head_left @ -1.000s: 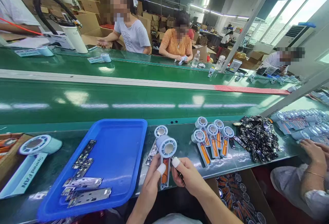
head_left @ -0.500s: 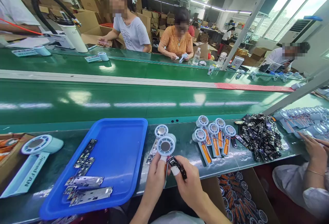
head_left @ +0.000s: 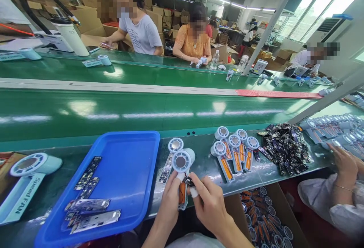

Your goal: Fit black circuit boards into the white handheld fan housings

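Head view: your left hand [head_left: 170, 198] grips the fan body [head_left: 182, 172], your right hand [head_left: 209, 202] pinches a small circuit board [head_left: 189, 181] against it, beside the blue tray [head_left: 131, 153].

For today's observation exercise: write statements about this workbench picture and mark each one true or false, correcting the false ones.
1. The left hand holds a fan half-shell. True.
2. The right hand is empty. False: it presses a small black circuit board to the shell.
3. The blue tray holds circuit boards. True.
4. The blue tray lies right of the hands. False: it lies left.
5. A pile of black boards lies on the bench. True.
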### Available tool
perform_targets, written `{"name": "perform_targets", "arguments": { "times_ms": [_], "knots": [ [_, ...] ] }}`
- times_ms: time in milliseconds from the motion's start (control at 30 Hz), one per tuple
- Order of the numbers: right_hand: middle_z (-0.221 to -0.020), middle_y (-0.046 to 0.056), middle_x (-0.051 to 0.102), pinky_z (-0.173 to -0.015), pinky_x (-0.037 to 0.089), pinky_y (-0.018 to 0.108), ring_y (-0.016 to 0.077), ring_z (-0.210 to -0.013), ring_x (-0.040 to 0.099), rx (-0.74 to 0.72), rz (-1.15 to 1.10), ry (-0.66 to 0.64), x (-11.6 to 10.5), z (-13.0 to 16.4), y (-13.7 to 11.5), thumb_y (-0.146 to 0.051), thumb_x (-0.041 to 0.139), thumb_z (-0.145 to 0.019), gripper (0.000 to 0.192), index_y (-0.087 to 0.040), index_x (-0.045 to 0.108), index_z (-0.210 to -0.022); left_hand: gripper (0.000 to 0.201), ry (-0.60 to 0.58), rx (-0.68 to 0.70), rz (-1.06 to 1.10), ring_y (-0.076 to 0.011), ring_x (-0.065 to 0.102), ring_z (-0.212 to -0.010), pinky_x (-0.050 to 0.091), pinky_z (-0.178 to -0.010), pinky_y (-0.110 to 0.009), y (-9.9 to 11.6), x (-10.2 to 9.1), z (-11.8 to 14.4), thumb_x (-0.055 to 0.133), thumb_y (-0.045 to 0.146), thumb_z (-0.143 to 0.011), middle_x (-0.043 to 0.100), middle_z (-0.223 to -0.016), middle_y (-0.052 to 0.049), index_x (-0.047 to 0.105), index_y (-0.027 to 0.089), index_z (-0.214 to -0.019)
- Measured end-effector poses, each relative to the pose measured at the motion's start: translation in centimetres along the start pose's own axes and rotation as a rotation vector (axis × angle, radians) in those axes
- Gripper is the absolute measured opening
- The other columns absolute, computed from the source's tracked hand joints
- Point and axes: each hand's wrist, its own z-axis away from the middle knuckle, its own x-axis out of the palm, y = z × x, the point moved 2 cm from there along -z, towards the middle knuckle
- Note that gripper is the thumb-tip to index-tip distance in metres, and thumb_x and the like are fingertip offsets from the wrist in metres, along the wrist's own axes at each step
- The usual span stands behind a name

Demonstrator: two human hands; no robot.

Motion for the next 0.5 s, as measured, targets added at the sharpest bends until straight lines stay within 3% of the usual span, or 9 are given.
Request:
{"name": "perform_targets", "arguments": {
  "times_ms": [267,400,500],
  "knots": [
    [-0.075,0.003,0.06,-0.053,0.046,0.026,0.0164,-0.061,0.056,-0.065,0.179,-0.064,-1.4,0.0,-0.5,-0.008,0.038,-0.098,0.045,-0.017,0.056,-0.139,0.028,-0.107,-0.012,0.039,-0.0078,0.044,-0.046,0.041,-0.046,-0.02,0.2,1.3,-0.1,0.067,0.041,-0.068,0.053,-0.057,0.008,0.064,0.019,-0.086],
    [-0.074,0.003,0.06,-0.05,0.046,0.025,0.0157,-0.058,0.057,-0.028,0.165,-0.05,-1.5,0.4,-0.4,-0.009,0.037,-0.1,0.047,-0.016,0.051,-0.144,0.037,-0.078,-0.01,-0.001,-0.0094,0.049,-0.048,0.041,-0.045,-0.021,-0.3,1.0,-0.3,0.068,0.043,-0.07,0.061,-0.066,0.006,0.065,0.019,-0.099],
    [-0.078,0.004,0.063,-0.05,0.048,0.025,0.0157,-0.059,0.06,0.051,0.09,-0.056,-1.1,0.8,0.0,-0.013,0.037,-0.101,0.051,-0.017,0.042,-0.152,0.044,-0.087,0.05,-0.047,-0.0158,0.064,-0.066,0.051,-0.057,-0.025,-0.8,0.5,-0.5,0.068,0.049,-0.075,0.07,-0.082,0.0,0.065,0.02,-0.108]
  ]
}}
